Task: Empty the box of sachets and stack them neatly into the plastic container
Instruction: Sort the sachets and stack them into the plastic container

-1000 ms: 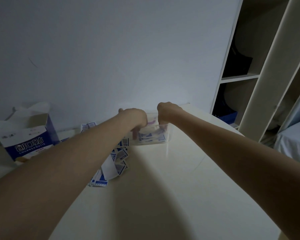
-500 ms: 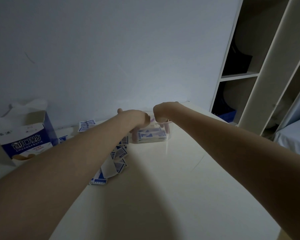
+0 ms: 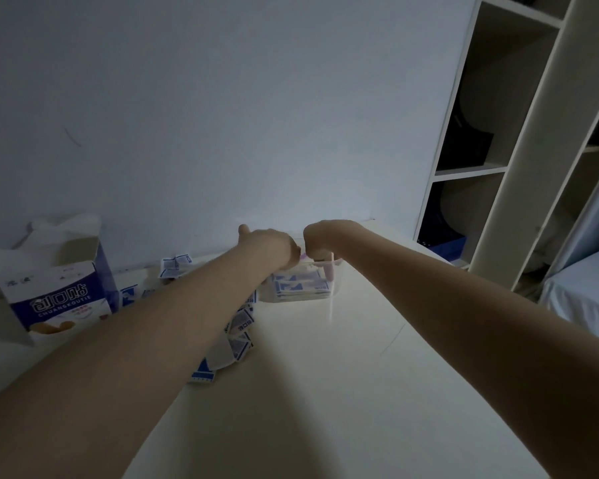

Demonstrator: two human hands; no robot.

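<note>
Sachets (image 3: 300,286), light and slippery (best pinched by their flat edges), are being pressed into the container (image 3: 332,286) by both hands' (image 3: 274,248) (image 3: 320,242) curled fingers.

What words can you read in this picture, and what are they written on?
"CHUANGKOUTIE": on the front of the blue and white box, under three large white characters too stylised to read surely.
Small print at the top of the box: too small to read.
Print on the loose sachets on the table: too blurred to read.
Print on the sachets stacked in the plastic container: too blurred to read.
</note>
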